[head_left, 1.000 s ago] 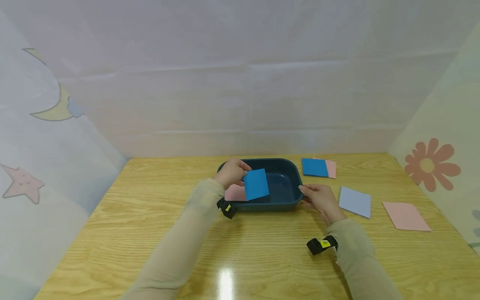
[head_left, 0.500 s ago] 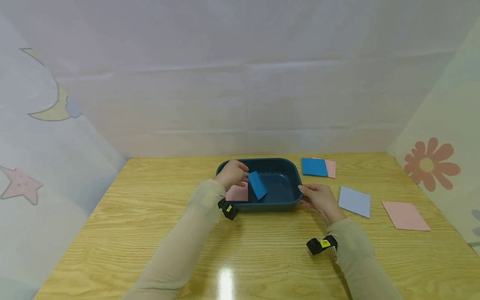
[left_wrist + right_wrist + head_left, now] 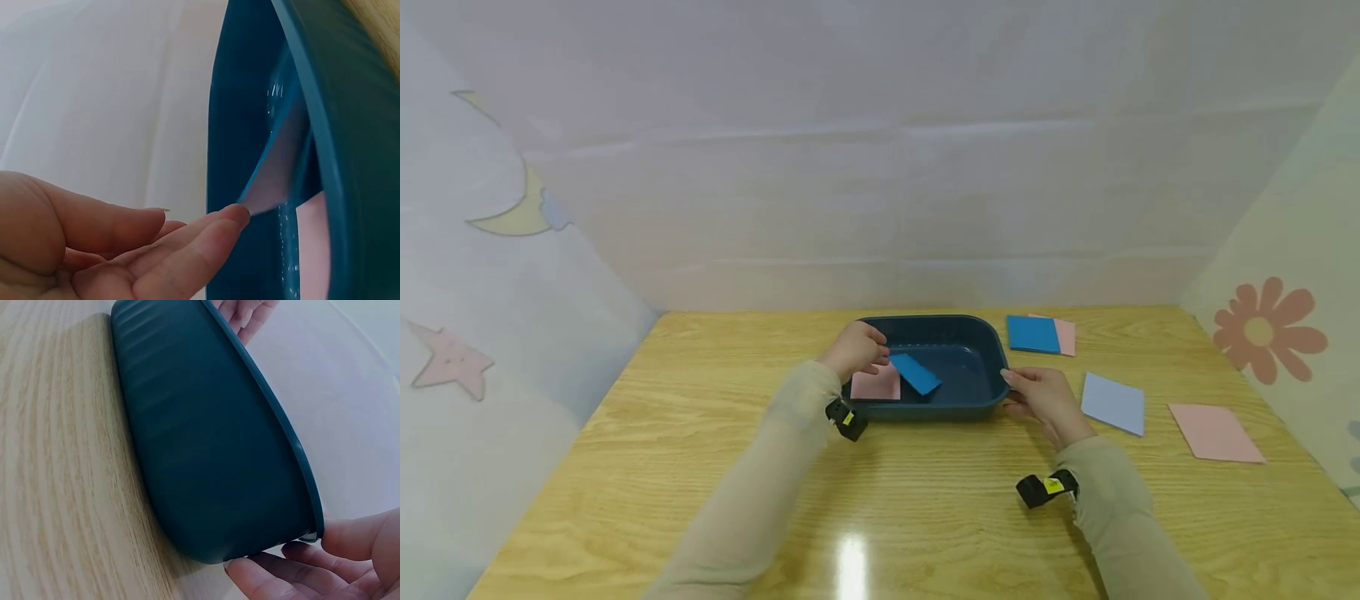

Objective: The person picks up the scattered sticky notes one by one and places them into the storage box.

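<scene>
A dark blue-green plastic basin [image 3: 925, 412] stands on the table. Inside it, a pink paper square [image 3: 875, 384] lies at the left, and a blue paper square [image 3: 916, 374] leans at a slant beside it. My left hand [image 3: 855, 348] is over the basin's left end. In the left wrist view its thumb stands apart from the fingers, and the fingertips [image 3: 232, 215] are right at a corner of the tilted blue square. At the right end my right hand [image 3: 1043, 396] grips the basin, thumb at the rim and fingers against the outer wall.
Right of the basin, another blue square [image 3: 1032, 333] overlaps a pink square [image 3: 1066, 337] near the back edge. A pale lilac square [image 3: 1112, 403] and a pink square [image 3: 1216, 432] lie farther right on the wooden table [image 3: 700, 433]. A pale cloth backdrop hangs behind.
The blue square has gone from being pinched upright in the left hand to leaning in the basin. The left hand's grip has loosened and shifted slightly left. The right hand keeps its hold.
</scene>
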`<control>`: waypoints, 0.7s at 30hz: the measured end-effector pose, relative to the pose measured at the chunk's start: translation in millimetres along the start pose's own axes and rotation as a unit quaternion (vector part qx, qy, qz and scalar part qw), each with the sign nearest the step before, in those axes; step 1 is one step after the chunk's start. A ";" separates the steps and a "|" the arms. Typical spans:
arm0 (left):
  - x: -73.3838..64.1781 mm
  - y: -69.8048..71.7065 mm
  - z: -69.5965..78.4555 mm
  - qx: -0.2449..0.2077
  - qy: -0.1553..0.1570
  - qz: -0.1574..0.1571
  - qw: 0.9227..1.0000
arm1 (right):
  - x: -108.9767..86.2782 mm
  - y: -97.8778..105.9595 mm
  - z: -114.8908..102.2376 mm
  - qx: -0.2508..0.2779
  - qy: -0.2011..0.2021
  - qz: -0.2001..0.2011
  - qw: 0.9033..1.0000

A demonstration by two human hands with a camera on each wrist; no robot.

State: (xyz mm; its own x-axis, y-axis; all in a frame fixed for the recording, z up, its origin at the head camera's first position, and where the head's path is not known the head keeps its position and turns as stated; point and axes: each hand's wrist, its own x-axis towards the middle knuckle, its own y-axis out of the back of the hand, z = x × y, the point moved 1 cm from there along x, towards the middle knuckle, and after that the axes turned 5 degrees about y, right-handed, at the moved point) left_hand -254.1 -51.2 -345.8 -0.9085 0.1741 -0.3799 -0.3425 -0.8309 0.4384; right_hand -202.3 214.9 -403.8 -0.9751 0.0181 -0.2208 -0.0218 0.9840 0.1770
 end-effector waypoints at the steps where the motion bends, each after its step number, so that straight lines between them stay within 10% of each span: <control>1: 0.3 0.6 -0.6 0.003 -0.001 0.001 1.000 | 0.1 0.7 0.1 0.002 0.000 0.000 1.000; 21: -14.1 18.0 -25.6 -0.012 -0.026 0.070 0.997 | 2.1 5.3 1.6 -0.011 0.000 0.003 1.000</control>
State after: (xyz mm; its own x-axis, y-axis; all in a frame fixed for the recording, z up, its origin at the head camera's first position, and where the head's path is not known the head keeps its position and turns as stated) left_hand -241.3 -82.2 -353.4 -0.9586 0.0818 -0.2728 -0.2056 -0.8615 0.4643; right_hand -204.1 220.4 -404.8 -0.9751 0.0246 -0.2204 -0.0202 0.9798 0.1988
